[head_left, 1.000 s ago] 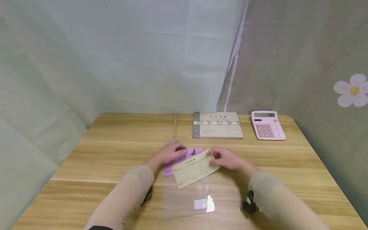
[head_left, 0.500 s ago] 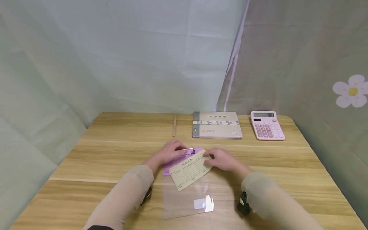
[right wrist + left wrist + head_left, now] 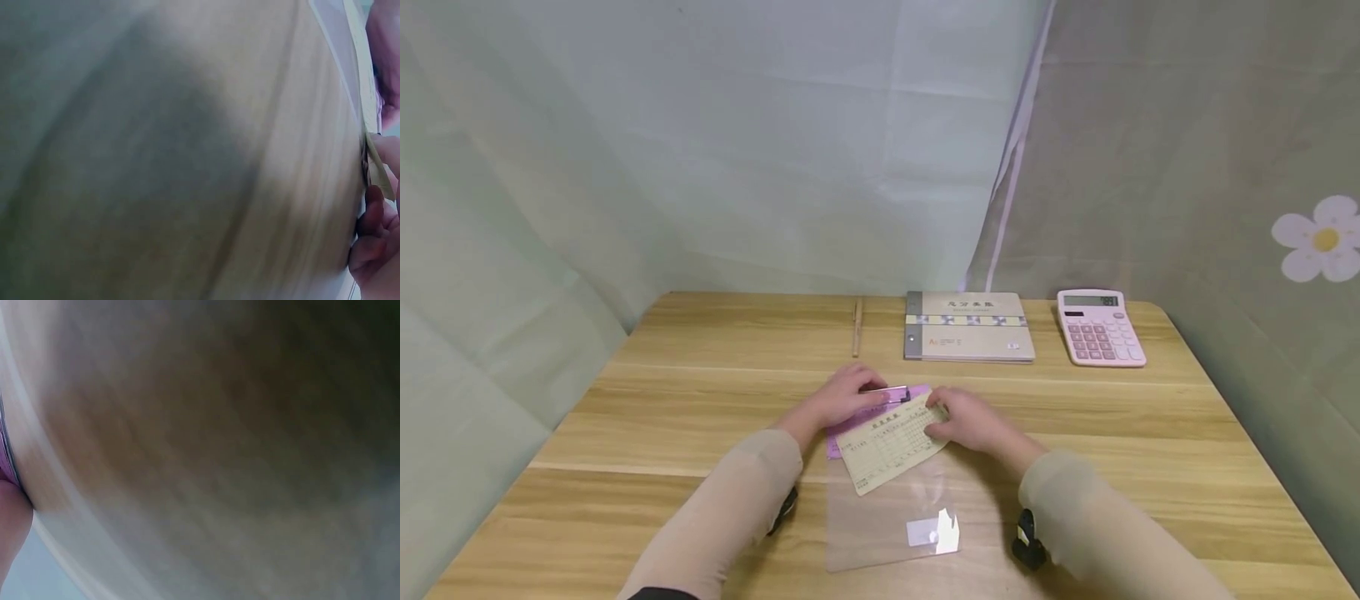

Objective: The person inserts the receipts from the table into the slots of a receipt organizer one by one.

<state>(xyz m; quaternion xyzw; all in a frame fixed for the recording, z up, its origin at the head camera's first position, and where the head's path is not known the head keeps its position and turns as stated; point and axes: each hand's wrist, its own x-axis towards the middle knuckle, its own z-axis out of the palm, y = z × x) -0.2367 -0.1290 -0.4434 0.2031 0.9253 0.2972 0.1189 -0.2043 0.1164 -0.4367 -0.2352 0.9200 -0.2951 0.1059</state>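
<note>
A clear clipboard lies on the wooden table, its metal clip at the far end. My left hand grips that clip, thumb on its near side. Under the clip lies a purple printed slip, partly covered. My right hand pinches the right end of a cream printed form, which slants over the purple slip and the board. In the right wrist view, the form's edge runs up from the fingers at the right border. The left wrist view catches only a blurred sleeve and a bit of thumb.
Along the table's back stand a brown pen, a cardboard-coloured ledger with a grey spine, and a pink calculator. Pale fabric hangs behind and at both sides. A white label shows at the board's lower right.
My right hand has slid left with the cream form, bringing it further over the purple slip and nearer the clip. My left hand has stayed on the clip.
</note>
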